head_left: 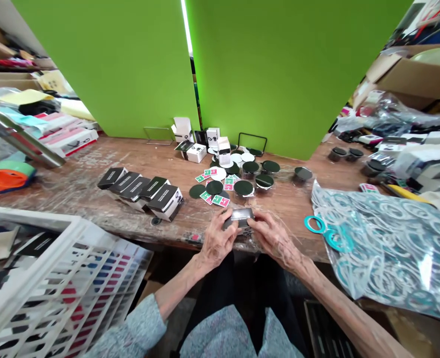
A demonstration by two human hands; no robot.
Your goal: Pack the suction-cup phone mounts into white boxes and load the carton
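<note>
At the front edge of the table (80,199), the left hand (219,237) and right hand (274,234) grip a small box (242,215) in their fingers, bare wood separating them from the black-topped boxes (164,198) leftward and the bag of rings (391,243) rightward.

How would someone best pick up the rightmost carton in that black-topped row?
Probably take the rightmost carton near its right end, coming from above right: its flat top and printed right side are exposed, while the neighbouring carton crowds its left.
</note>
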